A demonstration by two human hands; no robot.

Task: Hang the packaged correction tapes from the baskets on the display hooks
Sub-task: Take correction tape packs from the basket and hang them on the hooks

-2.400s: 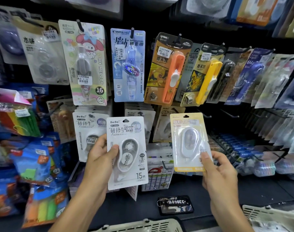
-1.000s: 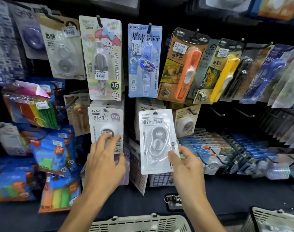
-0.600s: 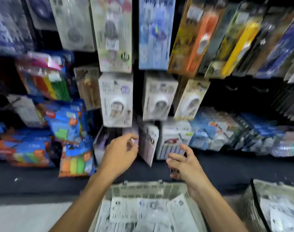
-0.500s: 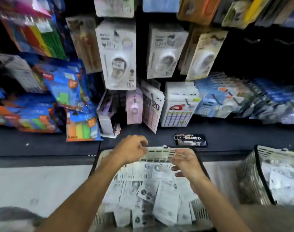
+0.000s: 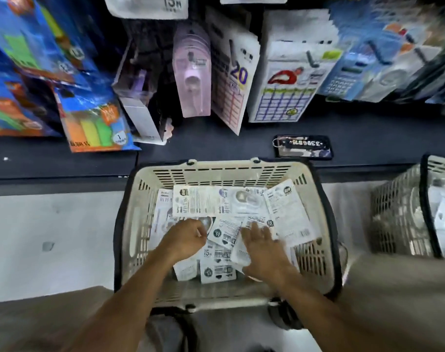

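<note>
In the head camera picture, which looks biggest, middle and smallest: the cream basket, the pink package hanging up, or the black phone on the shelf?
1. Cream basket, by far the biggest.
2. Pink package.
3. Black phone.
The package and phone look close in size, and they sit at different distances from the camera, so their order is unsure.

Basket (image 5: 224, 171) is cream w/ a black rim. Packs (image 5: 287, 214) inside are white w/ black print & round black stickers. Second basket (image 5: 394, 212) is grey-white w/ a black rim too. Shelf (image 5: 211, 146) is dark. Pack (image 5: 191, 72) hanging up is light pink. Card (image 5: 282, 100) has a blue grid & red lips. Pack (image 5: 94, 123) at left is blue w/ orange, yellow, green bars.
</note>
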